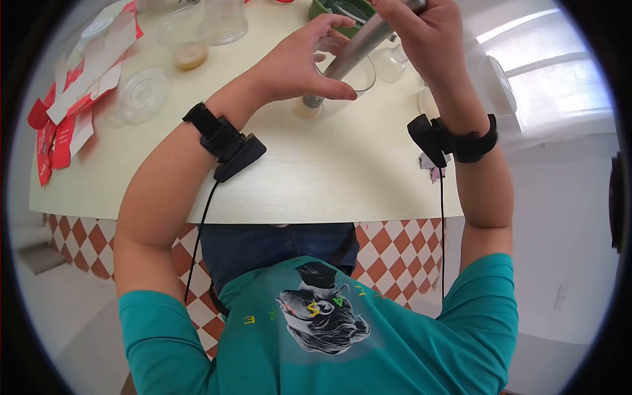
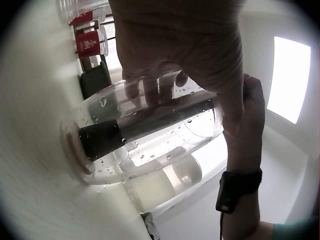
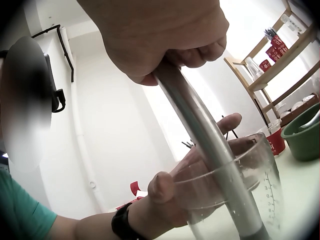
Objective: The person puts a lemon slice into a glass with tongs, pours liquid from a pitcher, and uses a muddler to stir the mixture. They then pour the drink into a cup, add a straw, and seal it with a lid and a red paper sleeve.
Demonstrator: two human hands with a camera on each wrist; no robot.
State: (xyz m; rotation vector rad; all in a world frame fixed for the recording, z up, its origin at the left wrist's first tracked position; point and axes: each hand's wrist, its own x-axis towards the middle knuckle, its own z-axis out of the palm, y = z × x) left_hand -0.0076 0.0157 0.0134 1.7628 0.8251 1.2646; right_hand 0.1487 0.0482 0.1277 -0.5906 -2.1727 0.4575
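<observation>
Two hands in use, both closed on something. Left hand [image 1: 296,69] has thumb and fingers curved wide round the upper part of the clear cup [image 2: 142,167], thumb on one side, fingers on the other. Right hand [image 1: 431,39] is in a tight fist round the upper part of the metal rod [image 1: 365,46], above the cup and to the right of the left hand. Rod slants down through the cup's open top, between left thumb and fingers; its dark end sits low inside, close to the base. Cup stands on the table [image 1: 316,184], droplets on its wall, measuring marks on one side, something brownish at the bottom. Green basin [image 1: 318,9] lies beyond the cup. Small tub with brown contents [image 1: 191,56] is left of the left hand. Red and white packaging [image 1: 82,99] further left.
</observation>
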